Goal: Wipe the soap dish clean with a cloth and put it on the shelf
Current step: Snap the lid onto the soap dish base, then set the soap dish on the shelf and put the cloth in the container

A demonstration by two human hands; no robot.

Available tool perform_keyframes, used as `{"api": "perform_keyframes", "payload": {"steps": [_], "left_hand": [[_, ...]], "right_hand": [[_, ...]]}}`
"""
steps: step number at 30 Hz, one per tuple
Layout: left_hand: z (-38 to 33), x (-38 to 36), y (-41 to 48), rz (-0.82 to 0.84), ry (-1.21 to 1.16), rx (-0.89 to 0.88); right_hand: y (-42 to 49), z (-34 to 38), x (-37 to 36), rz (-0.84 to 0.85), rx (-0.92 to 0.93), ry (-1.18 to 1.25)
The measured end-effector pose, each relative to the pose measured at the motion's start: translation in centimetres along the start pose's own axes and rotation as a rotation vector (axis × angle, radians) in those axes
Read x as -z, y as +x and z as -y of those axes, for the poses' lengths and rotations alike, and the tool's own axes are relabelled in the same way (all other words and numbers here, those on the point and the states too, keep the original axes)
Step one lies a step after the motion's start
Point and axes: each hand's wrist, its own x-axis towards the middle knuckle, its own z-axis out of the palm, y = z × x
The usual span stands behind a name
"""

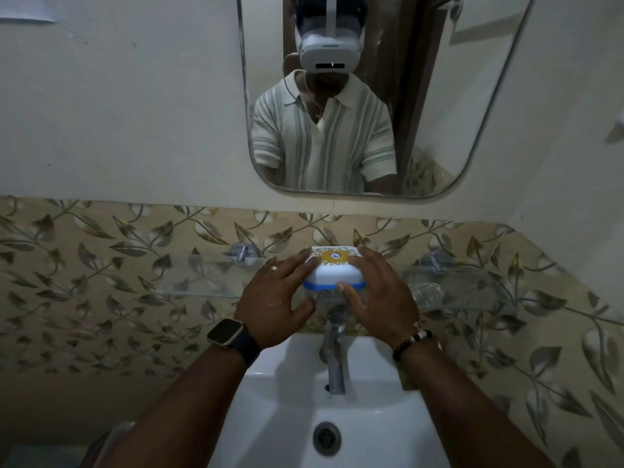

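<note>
The soap dish (334, 272) is white with a blue band and a yellow label on its lid. It sits on the glass shelf (202, 282) above the tap, at the middle of the wall. My left hand (280, 295) rests against its left side with fingers spread, a ring on one finger and a watch on the wrist. My right hand (378, 295) cups its right side, thumb on the blue band. Both hands touch the dish. No cloth is in view.
A white basin (388, 427) lies below with a metal tap (334, 356) and a drain (326, 438). A mirror (472, 113) hangs above and reflects a person in a striped shirt. Leaf-patterned tiles back the shelf. A clear glass object (426, 293) stands on the shelf's right part.
</note>
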Motion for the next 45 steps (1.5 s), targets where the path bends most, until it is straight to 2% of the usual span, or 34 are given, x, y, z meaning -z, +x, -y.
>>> {"api": "perform_keyframes", "payload": {"steps": [10, 16, 22, 29, 36, 42, 45], "left_hand": [[-0.5, 0.1, -0.2, 0.002, 0.004, -0.014], [-1.4, 1.3, -1.6, -0.032, -0.025, -0.035], [-1.7, 1.7, -3.6, 0.018, -0.109, 0.006], [-3.9, 0.8, -6.7, -0.034, -0.196, -0.138], [-7.8, -3.4, -8.9, 0.046, -0.299, -0.245], [-10.9, -8.5, -7.5, 0.082, -0.224, -0.357], [-11.9, -11.1, -6.0, 0.128, -0.159, -0.388]], "right_hand": [[0.0, 0.6, 0.8, -0.040, -0.007, 0.030], [-1.3, 1.5, 1.8, -0.043, -0.058, 0.066], [-3.7, 2.7, 2.6, -0.025, -0.150, 0.106], [-7.5, 4.7, 3.6, -0.001, -0.183, 0.128], [-13.4, 3.7, 4.6, -0.020, -0.224, -0.157], [-17.1, 0.0, 6.0, 0.069, -0.330, -0.217], [-17.8, -2.2, 5.8, 0.168, -0.375, -0.256]]}}
